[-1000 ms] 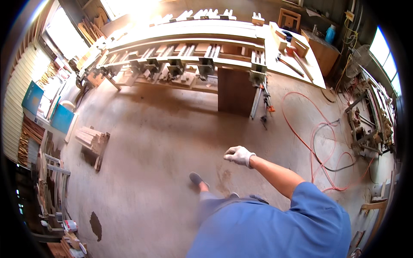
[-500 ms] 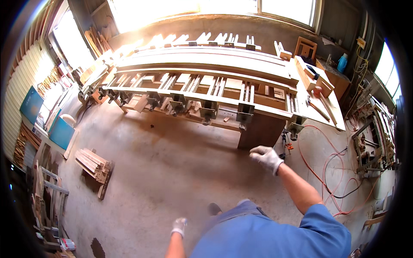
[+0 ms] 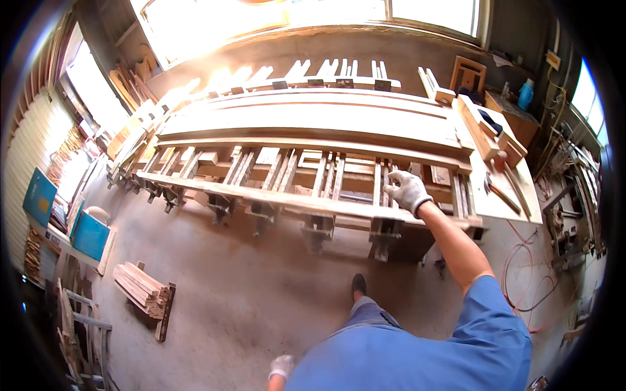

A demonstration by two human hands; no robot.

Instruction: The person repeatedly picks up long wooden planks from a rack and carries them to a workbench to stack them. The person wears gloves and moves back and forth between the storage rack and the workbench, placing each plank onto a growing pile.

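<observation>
My right hand (image 3: pixel 407 191), in a pale glove, reaches over the near edge of a long clamping bench. Its fingers are loosely bent and apart, with nothing seen in them. Just beneath it are upright-looking clamp bars (image 3: pixel 377 184) and the bench's front rail (image 3: pixel 287 197); whether the glove touches them I cannot tell. My left hand (image 3: pixel 281 366), gloved too, hangs low beside my body with its fingers curled in and nothing visible inside. Long pale boards (image 3: pixel 293 117) lie across the bench, with a narrower board (image 3: pixel 313 149) along their near side.
Dark clamp heads (image 3: pixel 386 229) jut out from the bench front. A hammer (image 3: pixel 501 194) lies on the side table at right. Cables (image 3: pixel 521 260) loop over the floor there. A stack of wooden strips (image 3: pixel 140 287) sits at left, near a blue box (image 3: pixel 91 236).
I have stepped closer to the bench. My right hand has moved forward and up, from above the floor to over the clamp bars. My left hand stays low by my side.
</observation>
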